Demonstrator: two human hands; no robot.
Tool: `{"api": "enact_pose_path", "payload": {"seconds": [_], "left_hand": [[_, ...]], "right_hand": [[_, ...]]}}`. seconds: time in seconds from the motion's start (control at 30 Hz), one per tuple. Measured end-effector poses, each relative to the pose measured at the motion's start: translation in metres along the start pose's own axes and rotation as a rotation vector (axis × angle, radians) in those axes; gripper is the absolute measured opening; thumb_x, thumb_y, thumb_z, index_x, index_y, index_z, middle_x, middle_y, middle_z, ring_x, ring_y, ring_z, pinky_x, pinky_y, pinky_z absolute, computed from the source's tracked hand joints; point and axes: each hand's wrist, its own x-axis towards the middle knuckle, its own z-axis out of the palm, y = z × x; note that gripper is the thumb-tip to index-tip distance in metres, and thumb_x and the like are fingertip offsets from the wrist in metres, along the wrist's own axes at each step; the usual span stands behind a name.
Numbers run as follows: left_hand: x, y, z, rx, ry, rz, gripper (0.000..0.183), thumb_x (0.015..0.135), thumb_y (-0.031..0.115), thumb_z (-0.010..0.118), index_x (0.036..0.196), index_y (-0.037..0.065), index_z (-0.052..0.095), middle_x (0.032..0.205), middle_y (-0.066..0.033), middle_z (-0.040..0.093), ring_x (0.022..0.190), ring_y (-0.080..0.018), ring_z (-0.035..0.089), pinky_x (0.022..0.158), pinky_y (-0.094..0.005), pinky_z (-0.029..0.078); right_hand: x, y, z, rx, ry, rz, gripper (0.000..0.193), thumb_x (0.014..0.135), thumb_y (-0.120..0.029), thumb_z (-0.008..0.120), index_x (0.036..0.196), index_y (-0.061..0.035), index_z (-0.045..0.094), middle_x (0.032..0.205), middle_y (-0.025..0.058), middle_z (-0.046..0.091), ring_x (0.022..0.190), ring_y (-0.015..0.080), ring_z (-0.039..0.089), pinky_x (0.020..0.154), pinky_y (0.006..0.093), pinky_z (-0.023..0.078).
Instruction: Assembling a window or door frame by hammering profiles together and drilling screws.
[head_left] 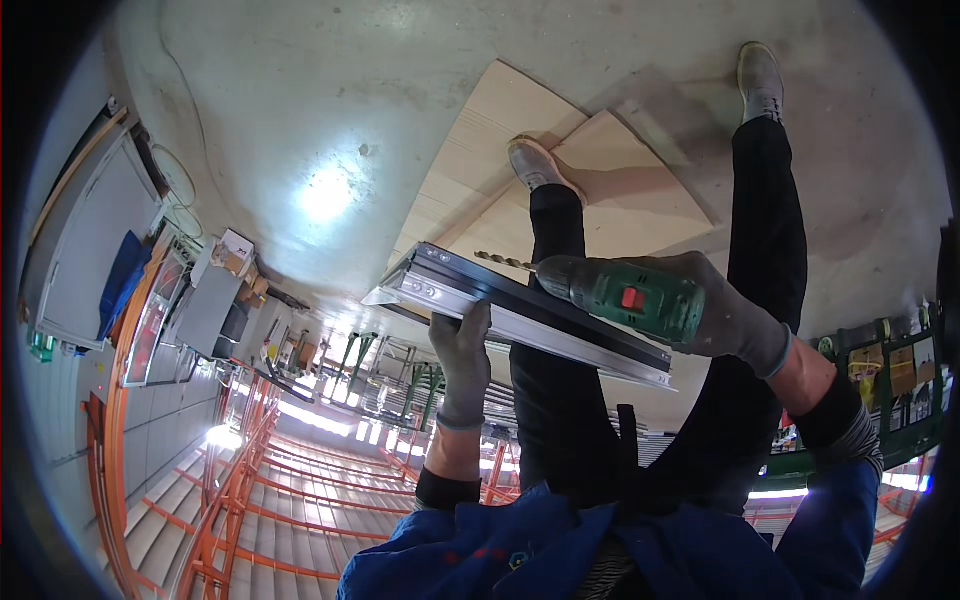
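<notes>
My right hand (728, 312), in a grey glove, grips a green power drill (655, 300) with a red button on its side. A long twist drill bit (503, 260) sticks out of its chuck to the left, just above the profile and seemingly apart from it. My left hand (463, 365), gloved too, is closed around the underside of a black and silver aluminium profile (520, 318). The profile lies across my legs at a slant, its left end higher. Small round holes show near that end. The drill hides part of its right half.
Cardboard sheets (640, 185) lie on the grey floor (300, 100), one under my left shoe (540, 163). Cabinets and boxes (240, 262) stand along the left. At the right is a green rack (850, 440) with parts. Metal stock and green stands (425, 390) are behind my left arm.
</notes>
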Motion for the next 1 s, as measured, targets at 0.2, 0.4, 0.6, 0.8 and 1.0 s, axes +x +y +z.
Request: {"api": "enact_pose_path", "payload": {"seconds": [0.2,0.4,0.6,0.8,1.0], "left_hand": [[-0.001,-0.004,0.002,0.1,0.007,0.011,0.024,0.092,0.008,0.067,0.113,0.0,0.06,0.095,0.0018,0.056,0.08,-0.0048,0.048,0.068,-0.0216,0.04],[0.005,-0.014,0.0,0.028,-0.024,-0.006,0.023,0.092,0.004,0.066,0.114,0.0,0.059,0.095,0.0017,0.057,0.08,-0.0052,0.048,0.067,-0.0219,0.04],[0.005,-0.009,0.008,-0.082,-0.034,0.018,0.039,0.091,0.0,0.065,0.129,-0.001,0.055,0.105,-0.0012,0.06,0.083,-0.0056,0.052,0.069,-0.0204,0.043],[0.009,-0.021,0.004,-0.081,-0.059,-0.04,0.047,0.09,-0.002,0.065,0.135,-0.001,0.051,0.109,-0.0023,0.061,0.085,-0.0059,0.053,0.071,-0.0204,0.045],[0.008,-0.009,0.004,-0.111,-0.059,-0.005,0.04,0.089,0.002,0.066,0.128,-0.001,0.054,0.103,-0.0014,0.06,0.083,-0.0064,0.054,0.069,-0.0214,0.044]], "right_hand": [[-0.006,0.016,-0.003,-0.235,-0.064,-0.221,0.081,0.075,-0.008,0.088,0.141,0.0023,0.041,0.13,0.0165,0.055,0.113,0.024,0.064,0.095,0.0339,0.051],[0.008,0.008,0.006,0.034,0.079,-0.099,0.058,0.081,-0.011,0.077,0.133,0.0033,0.057,0.108,0.0191,0.072,0.092,0.0278,0.073,0.085,0.0348,0.056],[0.029,0.008,0.025,-0.056,-0.041,-0.04,0.06,0.079,-0.013,0.079,0.135,-0.0047,0.058,0.106,0.0151,0.073,0.092,0.0277,0.073,0.086,0.0353,0.057],[0.037,0.02,0.037,0.013,-0.052,0.06,0.06,0.079,-0.013,0.08,0.135,-0.0054,0.058,0.105,0.0147,0.073,0.094,0.0279,0.073,0.087,0.0358,0.057],[0.051,-0.015,0.035,-0.292,-0.072,0.01,0.06,0.077,-0.022,0.081,0.13,-0.0064,0.058,0.094,0.0137,0.072,0.088,0.0281,0.073,0.08,0.0378,0.057]]}}
